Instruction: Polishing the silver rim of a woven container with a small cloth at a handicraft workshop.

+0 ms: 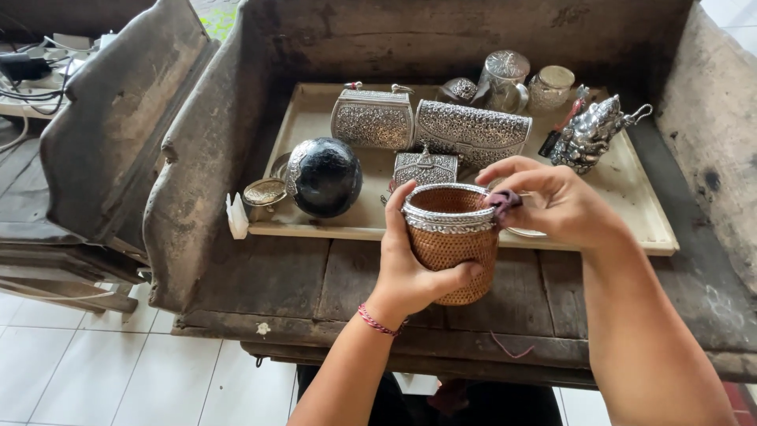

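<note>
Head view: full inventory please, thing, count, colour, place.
woven cup: 1, brown with silver rim, held above the bench front
cloth: 1, dark purple, pressed to the cup's rim
tray: 1, cream, on the wooden bench
embossed boxes: 3, silver, middle of the tray
ball: 1, black, left side of the tray
small round dish: 1, silver, tray's left edge beside the ball
lidded jars: 3, silver, back of the tray
figurine: 1, silver, right side of the tray
bench: 1, dark weathered wood, under the tray
left hand: 1, wrapped around the cup, red cord at wrist
right hand: 1, pinching the cloth at the rim
</note>
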